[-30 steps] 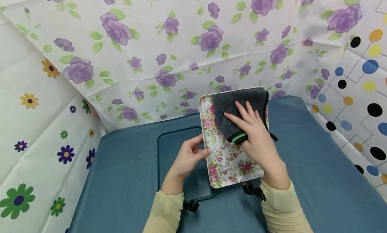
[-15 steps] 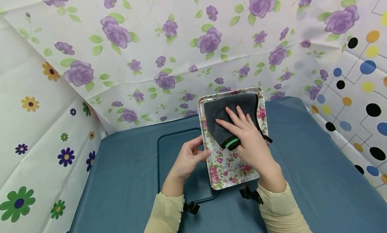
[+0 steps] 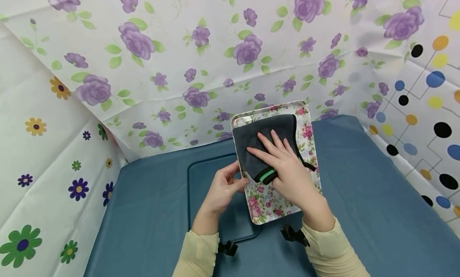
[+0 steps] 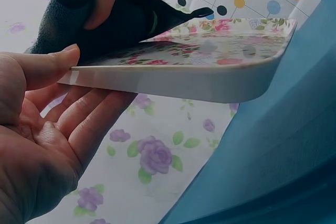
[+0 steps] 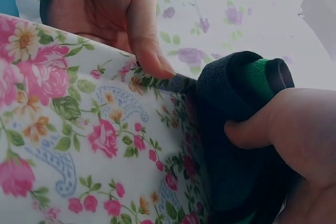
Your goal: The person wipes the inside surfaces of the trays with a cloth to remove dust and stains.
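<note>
A rectangular floral tray (image 3: 267, 201) with a raised rim is held up, tilted, above the table. My left hand (image 3: 223, 187) grips its left edge, with the thumb on the rim and the fingers underneath, as the left wrist view shows (image 4: 73, 108). My right hand (image 3: 287, 167) presses a dark grey cloth (image 3: 248, 139) with black and green edging against the tray's inner face. Its fingers lie spread over the cloth, and in the right wrist view its thumb (image 5: 252, 129) clasps the folded cloth (image 5: 226, 93). The cloth hides the tray's upper left part.
Below and behind the tray, a dark blue rectangular tray (image 3: 201, 189) lies on the blue-covered table (image 3: 151, 213). Patterned sheets rise round the table: purple roses (image 3: 194, 97) at the back, daisies at left, coloured dots at right. Black camera mounts (image 3: 294, 234) sit at both wrists.
My right hand has slid the cloth left and down across the floral tray, uncovering its upper right side. The left hand keeps its grip; the tray has tilted slightly left.
</note>
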A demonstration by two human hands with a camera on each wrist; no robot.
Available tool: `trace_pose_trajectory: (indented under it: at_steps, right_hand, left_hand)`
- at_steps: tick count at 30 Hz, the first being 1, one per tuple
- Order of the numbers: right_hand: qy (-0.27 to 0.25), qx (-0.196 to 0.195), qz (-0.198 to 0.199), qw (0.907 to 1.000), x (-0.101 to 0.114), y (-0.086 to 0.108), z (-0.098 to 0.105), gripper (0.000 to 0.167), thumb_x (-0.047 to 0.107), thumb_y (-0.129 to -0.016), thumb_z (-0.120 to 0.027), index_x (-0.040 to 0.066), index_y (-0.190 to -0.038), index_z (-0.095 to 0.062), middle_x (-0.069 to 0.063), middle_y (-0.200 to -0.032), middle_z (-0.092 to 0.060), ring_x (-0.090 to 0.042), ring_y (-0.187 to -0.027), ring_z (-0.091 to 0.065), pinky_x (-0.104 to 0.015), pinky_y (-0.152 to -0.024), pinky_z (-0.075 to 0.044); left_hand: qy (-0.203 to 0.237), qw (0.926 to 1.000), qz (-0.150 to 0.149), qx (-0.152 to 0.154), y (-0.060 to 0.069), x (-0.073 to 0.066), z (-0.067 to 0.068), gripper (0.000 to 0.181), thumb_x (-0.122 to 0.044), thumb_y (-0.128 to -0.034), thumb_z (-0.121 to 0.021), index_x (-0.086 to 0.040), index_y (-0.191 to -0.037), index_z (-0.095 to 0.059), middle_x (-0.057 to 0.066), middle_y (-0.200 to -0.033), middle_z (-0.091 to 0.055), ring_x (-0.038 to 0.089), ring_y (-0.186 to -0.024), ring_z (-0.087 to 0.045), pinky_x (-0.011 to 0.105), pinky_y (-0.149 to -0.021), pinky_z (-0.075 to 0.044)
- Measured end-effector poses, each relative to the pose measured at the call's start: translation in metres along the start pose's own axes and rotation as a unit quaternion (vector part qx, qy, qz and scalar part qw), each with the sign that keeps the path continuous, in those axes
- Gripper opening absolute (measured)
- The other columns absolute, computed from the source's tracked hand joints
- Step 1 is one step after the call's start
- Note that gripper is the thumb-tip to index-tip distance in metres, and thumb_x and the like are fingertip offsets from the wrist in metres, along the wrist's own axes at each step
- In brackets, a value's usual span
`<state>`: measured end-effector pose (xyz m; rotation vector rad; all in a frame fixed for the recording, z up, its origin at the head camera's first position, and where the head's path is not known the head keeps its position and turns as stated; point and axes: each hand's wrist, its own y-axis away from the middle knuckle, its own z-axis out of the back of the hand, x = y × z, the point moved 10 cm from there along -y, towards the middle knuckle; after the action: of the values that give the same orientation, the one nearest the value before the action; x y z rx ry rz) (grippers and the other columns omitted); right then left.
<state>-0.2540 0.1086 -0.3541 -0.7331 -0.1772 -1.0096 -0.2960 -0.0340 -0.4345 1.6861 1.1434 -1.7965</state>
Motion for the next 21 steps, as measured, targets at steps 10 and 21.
trace_pose_trajectory:
  at_steps: [10,21]
  right_hand:
    - [-0.022,-0.012,-0.005,0.9997,-0.009,0.003,0.008,0.112,-0.031,-0.065,-0.040,0.026,-0.160,-0.054,0.000,-0.176,-0.024,-0.027,-0.165,-0.006,-0.056,-0.131,-0.005]
    - [-0.018,-0.038,-0.031,0.9987,-0.027,0.006,0.020,0.108,-0.029,-0.068,-0.035,0.024,-0.159,-0.055,-0.003,-0.175,-0.028,-0.028,-0.165,-0.009,-0.055,-0.131,-0.006]
  left_hand:
    - [0.006,1.0000,-0.001,-0.007,0.002,0.001,0.003,0.062,-0.015,-0.1064,-0.071,-0.002,-0.161,-0.046,0.020,-0.159,-0.051,0.013,-0.080,-0.076,0.030,-0.079,-0.064]
    - [0.011,0.9999,-0.008,-0.008,0.003,-0.002,0.006,0.058,-0.007,-0.1062,-0.068,0.004,-0.159,-0.047,0.025,-0.155,-0.053,0.013,-0.085,-0.077,0.030,-0.077,-0.064]
